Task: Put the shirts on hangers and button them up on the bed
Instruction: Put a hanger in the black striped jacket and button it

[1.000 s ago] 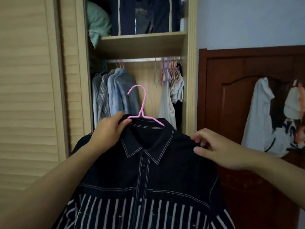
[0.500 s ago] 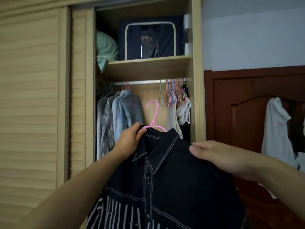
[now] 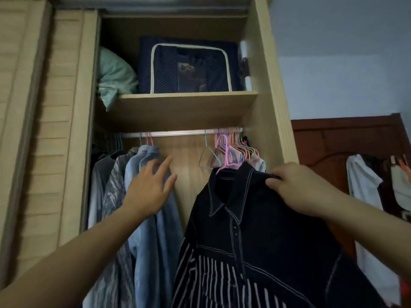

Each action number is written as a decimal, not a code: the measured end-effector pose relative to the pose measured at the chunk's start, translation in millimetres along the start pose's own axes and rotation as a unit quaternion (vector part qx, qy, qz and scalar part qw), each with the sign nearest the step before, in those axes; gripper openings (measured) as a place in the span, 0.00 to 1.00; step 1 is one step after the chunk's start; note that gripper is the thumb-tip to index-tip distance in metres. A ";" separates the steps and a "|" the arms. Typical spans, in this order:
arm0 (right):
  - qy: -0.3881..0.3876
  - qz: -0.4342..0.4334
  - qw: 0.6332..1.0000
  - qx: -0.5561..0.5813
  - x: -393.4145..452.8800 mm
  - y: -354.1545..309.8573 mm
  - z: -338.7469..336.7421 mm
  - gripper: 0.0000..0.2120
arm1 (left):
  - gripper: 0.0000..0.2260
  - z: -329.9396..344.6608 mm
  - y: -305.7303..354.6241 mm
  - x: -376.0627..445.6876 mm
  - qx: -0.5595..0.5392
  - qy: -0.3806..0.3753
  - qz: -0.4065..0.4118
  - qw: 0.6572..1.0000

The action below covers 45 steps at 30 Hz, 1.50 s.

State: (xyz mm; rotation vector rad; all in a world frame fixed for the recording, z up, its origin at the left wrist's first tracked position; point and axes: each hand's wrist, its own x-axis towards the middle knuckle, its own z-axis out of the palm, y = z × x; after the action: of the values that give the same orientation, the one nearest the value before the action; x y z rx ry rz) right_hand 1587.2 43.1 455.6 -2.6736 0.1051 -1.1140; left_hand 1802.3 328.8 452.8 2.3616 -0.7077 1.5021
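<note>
A dark buttoned shirt (image 3: 262, 236) with white stitching and a striped lower part hangs on a pink hanger (image 3: 225, 155) in front of the open wardrobe. My right hand (image 3: 291, 185) grips the shirt at its right shoulder and holds it up just below the clothes rail (image 3: 178, 132). My left hand (image 3: 151, 187) is off the shirt, fingers spread, against a light blue shirt (image 3: 153, 218) hanging on the rail. The pink hanger's hook reaches up among the spare hangers, short of the rail.
Grey shirts (image 3: 111, 196) hang left of the blue one. A bunch of coloured empty hangers (image 3: 235, 145) crowds the rail's right end. A shelf (image 3: 186, 101) above holds a navy storage bag (image 3: 189, 65) and a green bundle (image 3: 113, 78). A brown door (image 3: 329, 147) with hung clothes stands right.
My left hand let go of the collar and moved left to the blue shirt. My right hand carried the dark shirt up and right toward the rail; my view tilted upward.
</note>
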 end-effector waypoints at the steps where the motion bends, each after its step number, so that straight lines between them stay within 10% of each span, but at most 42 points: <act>1: 0.006 -0.002 1.000 -0.008 15.7 -9.9 18.4 0.14 | 0.32 11.6 -27.8 -0.8 0.035 0.001 0.013 0.999; 7: 0.121 -0.051 0.991 -0.010 103.5 -53.3 61.7 0.13 | 0.30 32.3 -129.7 23.5 0.143 0.007 0.039 0.989; 14: -0.049 -0.096 0.994 0.004 159.3 -65.9 106.9 0.20 | 0.26 33.3 -197.1 20.1 0.214 0.076 0.023 0.974; 22: -0.102 0.055 0.912 0.394 211.6 -65.0 135.0 0.22 | 0.25 46.5 -258.2 1.3 0.256 0.086 -0.010 0.963; 45: -0.021 0.030 0.964 0.262 389.6 -132.7 202.7 0.30 | 0.23 100.1 -273.5 13.0 0.258 0.224 -0.033 0.939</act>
State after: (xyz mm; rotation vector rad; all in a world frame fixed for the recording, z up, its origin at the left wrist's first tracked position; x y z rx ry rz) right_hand 2002.1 149.2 619.8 -2.2034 -0.1032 -0.9096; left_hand 2028.3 512.0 433.2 2.1855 -0.1275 2.3063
